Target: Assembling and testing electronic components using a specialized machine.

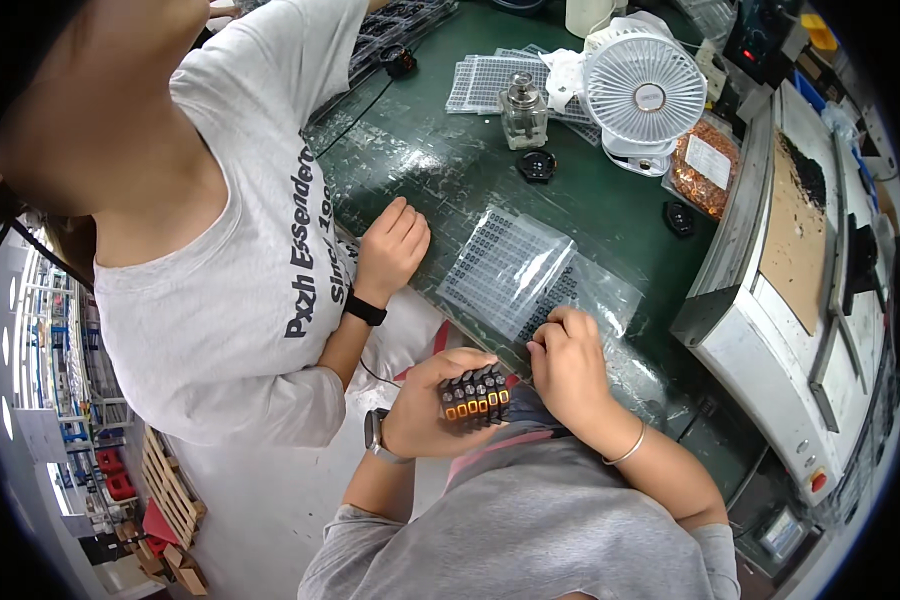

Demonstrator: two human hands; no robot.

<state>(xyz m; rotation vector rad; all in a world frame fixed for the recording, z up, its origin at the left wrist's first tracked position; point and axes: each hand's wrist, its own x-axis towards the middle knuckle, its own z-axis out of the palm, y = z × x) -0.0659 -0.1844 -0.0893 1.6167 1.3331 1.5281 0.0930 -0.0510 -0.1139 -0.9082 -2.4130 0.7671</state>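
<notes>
My left hand (422,405) is closed around a row of several small black parts (478,396), which carry round silvery faces and glowing-looking orange outlines. It holds them above my lap by the table's front edge. To its right, my right hand (570,365) has its fingers curled together at the near edge of a clear plastic sheet (510,270) with rows of small black ring-shaped pieces. Whatever is between those fingertips, if anything, is too small to make out. A thin dark cable (378,374) runs toward my left wrist.
A co-worker's hand (395,245) rests at the table edge on the left. On the green table (410,150) stand a glass bottle (524,112), a white fan (645,90), round black parts (537,165) and a bag of orange pieces (703,165). A white machine (770,330) borders the right.
</notes>
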